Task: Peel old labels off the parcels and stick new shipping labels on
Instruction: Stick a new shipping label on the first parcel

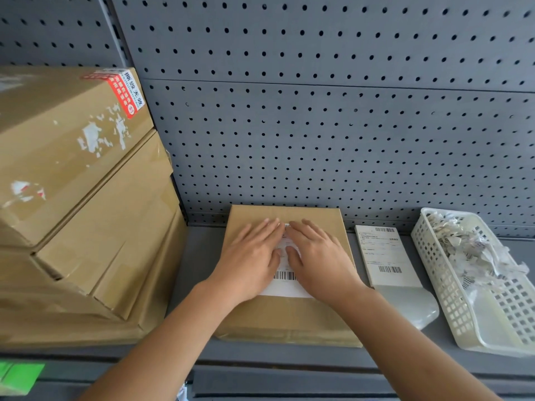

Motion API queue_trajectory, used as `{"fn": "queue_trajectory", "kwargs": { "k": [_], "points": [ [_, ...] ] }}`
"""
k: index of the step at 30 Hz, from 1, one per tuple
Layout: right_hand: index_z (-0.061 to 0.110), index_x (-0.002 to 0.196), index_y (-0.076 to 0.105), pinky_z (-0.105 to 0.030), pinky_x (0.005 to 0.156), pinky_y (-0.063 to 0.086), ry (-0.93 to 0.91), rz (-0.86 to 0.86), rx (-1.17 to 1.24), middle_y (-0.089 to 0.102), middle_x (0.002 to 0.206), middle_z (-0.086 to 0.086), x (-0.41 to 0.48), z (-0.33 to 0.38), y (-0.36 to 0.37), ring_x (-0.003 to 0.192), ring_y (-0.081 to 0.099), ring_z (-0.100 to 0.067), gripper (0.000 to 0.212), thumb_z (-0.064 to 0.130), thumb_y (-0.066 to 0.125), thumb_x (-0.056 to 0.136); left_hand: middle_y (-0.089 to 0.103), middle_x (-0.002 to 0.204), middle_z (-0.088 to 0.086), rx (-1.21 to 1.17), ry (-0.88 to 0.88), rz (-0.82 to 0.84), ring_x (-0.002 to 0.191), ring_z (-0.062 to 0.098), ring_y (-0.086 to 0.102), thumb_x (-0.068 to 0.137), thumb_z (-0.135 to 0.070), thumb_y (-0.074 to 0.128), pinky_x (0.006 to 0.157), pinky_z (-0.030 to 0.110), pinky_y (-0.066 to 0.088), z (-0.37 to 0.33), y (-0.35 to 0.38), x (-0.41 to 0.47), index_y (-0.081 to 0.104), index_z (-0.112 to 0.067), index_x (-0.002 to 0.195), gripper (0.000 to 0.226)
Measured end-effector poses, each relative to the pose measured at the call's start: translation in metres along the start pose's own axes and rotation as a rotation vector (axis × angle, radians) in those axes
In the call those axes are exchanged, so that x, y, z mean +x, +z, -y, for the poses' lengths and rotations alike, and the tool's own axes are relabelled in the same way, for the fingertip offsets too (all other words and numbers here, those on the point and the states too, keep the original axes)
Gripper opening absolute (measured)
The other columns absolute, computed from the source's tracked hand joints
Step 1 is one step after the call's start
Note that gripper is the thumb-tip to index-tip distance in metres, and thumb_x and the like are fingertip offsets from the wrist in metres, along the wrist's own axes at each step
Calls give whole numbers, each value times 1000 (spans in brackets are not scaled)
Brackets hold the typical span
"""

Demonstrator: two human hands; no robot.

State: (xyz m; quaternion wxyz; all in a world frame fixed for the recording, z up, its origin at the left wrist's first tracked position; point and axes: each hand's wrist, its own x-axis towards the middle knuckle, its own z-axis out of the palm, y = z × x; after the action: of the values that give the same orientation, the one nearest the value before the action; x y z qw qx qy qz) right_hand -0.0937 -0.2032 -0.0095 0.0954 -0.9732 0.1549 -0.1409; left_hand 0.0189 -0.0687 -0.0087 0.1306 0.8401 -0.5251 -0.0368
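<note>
A flat brown parcel (289, 316) lies on the grey shelf in the middle. A white shipping label (285, 285) with a barcode lies on its top. My left hand (249, 261) and my right hand (318, 259) rest flat on the label side by side, fingers spread, pressing on it and covering most of it. To the right of the parcel a stack of white shipping labels (386, 256) sits on the shelf.
A pile of larger brown boxes (81, 198) with torn label remains fills the left. A white perforated basket (451, 299) holding several crumpled label scraps stands at the far right. A grey pegboard wall (318, 111) rises behind. The shelf's front edge (289, 360) runs below.
</note>
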Motion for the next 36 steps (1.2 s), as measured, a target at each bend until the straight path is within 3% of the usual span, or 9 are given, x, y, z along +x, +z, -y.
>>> {"fn": "queue_trajectory", "kwargs": {
  "k": [3,9,13,18,24,29,31,36],
  "points": [
    [15,144,49,-38,116,32,-12,65,-45,51,148,0,1,0,8,142,40,-21,59,37,20,97,-1,170,-7,26,-11,53,155,5,-4,110,-39,21,126,30,-2,3,3,2,6,-21,163,58],
    [19,156,27,-34,123,8,16,157,-85,23,164,2,-3,-4,10,152,18,-15,66,46,10,99,-8,169,-8,71,-53,69,153,2,-10,109,-41,17,126,30,-4,1,5,2,1,-22,162,59],
    [21,158,18,-35,124,3,65,189,-85,12,166,5,-7,-5,6,153,8,-9,81,56,-4,89,-9,168,-10,58,-94,81,152,0,-11,109,-43,17,125,28,-6,3,2,1,0,-23,162,59],
    [23,159,17,-32,124,-1,149,187,-93,9,166,9,-11,-14,0,152,5,-6,63,50,11,102,-7,168,-13,23,-147,107,152,0,-9,109,-44,15,127,31,-2,10,-3,0,1,-25,162,58],
    [21,159,15,-33,124,-3,197,222,-75,7,166,7,-11,-14,-6,153,1,-7,59,45,20,106,-5,168,-11,-12,-153,99,153,4,-9,109,-45,16,127,32,-4,14,-8,-2,3,-23,163,59],
    [21,158,21,-36,124,1,93,160,-64,14,166,7,-21,-3,-14,153,4,-11,74,53,0,94,-6,167,-15,-59,-100,55,151,-1,-12,109,-44,18,125,27,-8,-3,-13,-22,3,-25,162,58],
    [20,157,25,-35,124,2,35,139,-47,16,165,6,-30,6,-17,153,6,-10,74,51,0,94,-5,167,-15,-61,-63,37,151,-2,-13,109,-44,18,124,25,-9,-11,-13,-33,4,-26,162,58],
    [21,155,31,-32,121,2,-15,150,-20,25,162,4,-48,22,-13,151,17,-12,61,42,12,101,-7,167,-14,-24,-4,85,150,-4,-15,95,-54,-7,124,25,-9,-24,-8,-52,3,-25,162,74]
  ]
}}
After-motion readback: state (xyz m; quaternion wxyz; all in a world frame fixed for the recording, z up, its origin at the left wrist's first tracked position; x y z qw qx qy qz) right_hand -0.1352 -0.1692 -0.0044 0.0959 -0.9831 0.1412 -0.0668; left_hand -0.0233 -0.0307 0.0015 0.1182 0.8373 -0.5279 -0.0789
